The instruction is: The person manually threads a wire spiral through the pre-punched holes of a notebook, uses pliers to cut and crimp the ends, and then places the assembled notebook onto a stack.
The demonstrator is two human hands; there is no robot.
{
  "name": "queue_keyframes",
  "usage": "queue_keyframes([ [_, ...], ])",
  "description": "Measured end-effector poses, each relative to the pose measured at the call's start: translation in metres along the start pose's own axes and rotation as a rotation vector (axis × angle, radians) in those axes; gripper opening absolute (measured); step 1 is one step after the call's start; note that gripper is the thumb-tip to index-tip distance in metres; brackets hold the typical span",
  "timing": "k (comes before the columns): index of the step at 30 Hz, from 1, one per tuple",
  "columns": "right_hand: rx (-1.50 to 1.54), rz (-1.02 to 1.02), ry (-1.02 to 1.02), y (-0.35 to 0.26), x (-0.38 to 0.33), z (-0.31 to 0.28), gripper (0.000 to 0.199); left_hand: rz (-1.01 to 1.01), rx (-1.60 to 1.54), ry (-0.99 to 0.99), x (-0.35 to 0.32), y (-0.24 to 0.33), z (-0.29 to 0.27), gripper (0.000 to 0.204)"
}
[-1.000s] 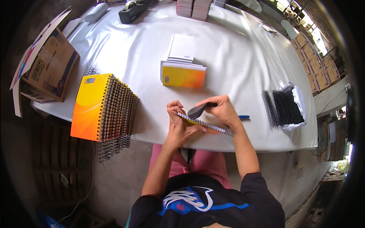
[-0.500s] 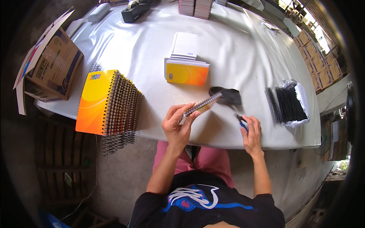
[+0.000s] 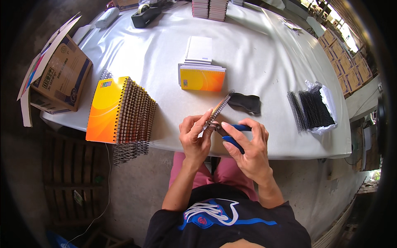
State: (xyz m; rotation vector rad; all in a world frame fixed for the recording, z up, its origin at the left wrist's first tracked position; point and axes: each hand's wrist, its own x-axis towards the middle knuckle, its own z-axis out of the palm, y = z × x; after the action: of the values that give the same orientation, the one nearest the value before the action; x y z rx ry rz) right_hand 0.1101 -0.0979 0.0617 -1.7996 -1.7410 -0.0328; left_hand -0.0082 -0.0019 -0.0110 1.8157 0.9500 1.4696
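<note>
Notebook gripped by left hand at table edge; right hand grips blue pliers.

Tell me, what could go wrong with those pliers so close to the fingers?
The left hand holds the notebook up by its wire spine, and the right hand brings the blue pliers right beside those fingers, so a slip might pinch one. The notebook is held over the table edge, so it could drop to the floor. A cut wire end might also poke skin.

Glossy orange card covers with dark wire spirals lie on a smooth white plastic sheet beside a matt cardboard box.
</note>
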Motion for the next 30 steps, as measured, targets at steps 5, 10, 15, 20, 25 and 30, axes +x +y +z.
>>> queue_keyframes([
  [5,-0.045,0.001,-0.054,0.002,-0.002,0.0,0.038,0.1,0.072,-0.02,0.002,0.003,-0.003,0.045],
  [10,0.602,0.23,-0.278,0.007,-0.007,-0.001,0.033,0.104,-0.017,-0.029,-0.004,0.0,0.0,0.052],
  [15,1.185,0.545,-0.534,0.02,-0.011,0.006,0.036,0.153,-0.01,0.033,-0.008,-0.006,0.005,0.049],
  [20,0.094,0.277,-0.197,0.063,-0.026,0.004,0.038,-0.159,-0.392,0.254,0.004,0.009,-0.002,0.048],
  [25,-0.517,0.486,-0.116,0.109,-0.047,0.006,0.047,-0.168,-0.426,0.265,0.003,0.016,-0.015,0.04],
  [30,1.194,0.103,-0.015,0.025,0.021,0.0,0.058,0.051,-0.474,0.304,0.004,0.061,-0.035,0.032],
])
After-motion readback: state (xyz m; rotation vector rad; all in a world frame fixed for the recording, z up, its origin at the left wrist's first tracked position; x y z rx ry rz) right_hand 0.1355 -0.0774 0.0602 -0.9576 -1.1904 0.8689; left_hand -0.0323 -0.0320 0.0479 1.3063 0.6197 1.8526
